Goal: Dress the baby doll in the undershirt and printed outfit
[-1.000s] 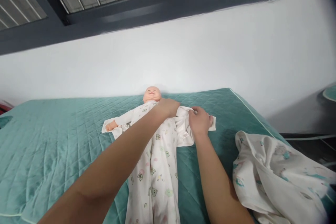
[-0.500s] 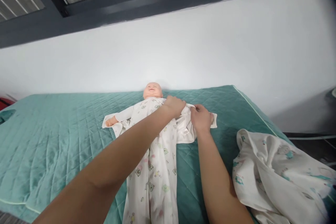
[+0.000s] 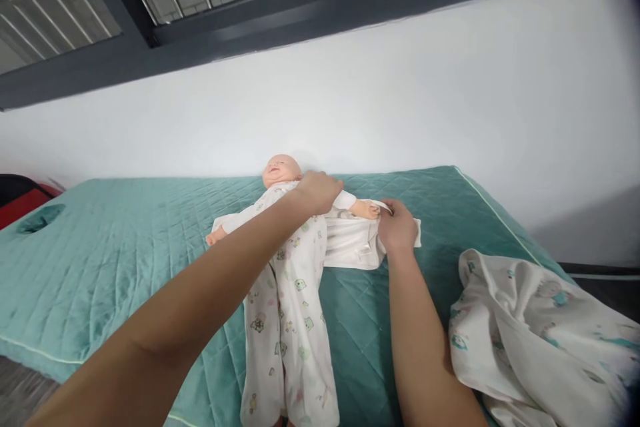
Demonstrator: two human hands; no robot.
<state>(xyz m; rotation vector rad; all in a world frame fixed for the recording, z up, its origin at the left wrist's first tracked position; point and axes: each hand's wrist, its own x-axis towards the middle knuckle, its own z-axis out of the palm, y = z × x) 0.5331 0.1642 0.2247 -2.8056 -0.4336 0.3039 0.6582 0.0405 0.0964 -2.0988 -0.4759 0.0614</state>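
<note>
A baby doll (image 3: 281,170) lies on its back on the green quilted bed cover, in a white romper (image 3: 300,293) printed with small animals. My left hand (image 3: 320,192) is closed at the doll's shoulder and upper sleeve; its fingertips are mostly hidden. Beyond it the doll's arm (image 3: 365,208) sticks out, with the bare hand showing. My right hand (image 3: 399,223) pinches the edge of a white baby shirt (image 3: 353,243) beside that doll hand. This shirt lies spread under the doll's arm and upper body. On the other side, the doll's second hand (image 3: 216,236) rests near the shirt.
A crumpled white printed cloth (image 3: 530,327) lies at the bed's right side, beside my right forearm. The green bed cover (image 3: 125,247) stretches to the left. A white wall (image 3: 375,100) and a dark barred window frame (image 3: 240,23) stand behind. A red and black object (image 3: 25,200) is at far left.
The doll's arm and hand on my right side now show outside the shirt. The doll's head and body have tilted left, and its legs have shifted. My right hand still pinches the shirt.
</note>
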